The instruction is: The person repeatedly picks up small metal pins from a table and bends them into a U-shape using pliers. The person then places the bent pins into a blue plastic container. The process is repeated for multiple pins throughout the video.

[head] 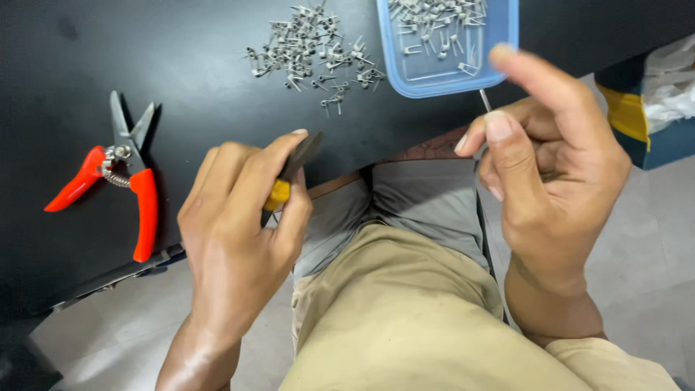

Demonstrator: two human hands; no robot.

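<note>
My left hand point(242, 210) is closed around a small pair of pliers with yellow handles point(289, 174), its dark jaws pointing up over the edge of the black table point(181, 65). My right hand point(546, 166) pinches a thin metal wire piece point(485, 99) between thumb and fingers, index finger raised, just below a blue plastic tray point(507, 43). The tray holds several small bent wire pieces. A loose pile of similar wire coils point(311, 47) lies on the table left of the tray.
Red-handled cutting shears point(119, 174) lie open on the table at the left. My lap in tan trousers and a grey shirt fills the lower middle. A blue and yellow box with white plastic point(651, 108) stands on the floor at right.
</note>
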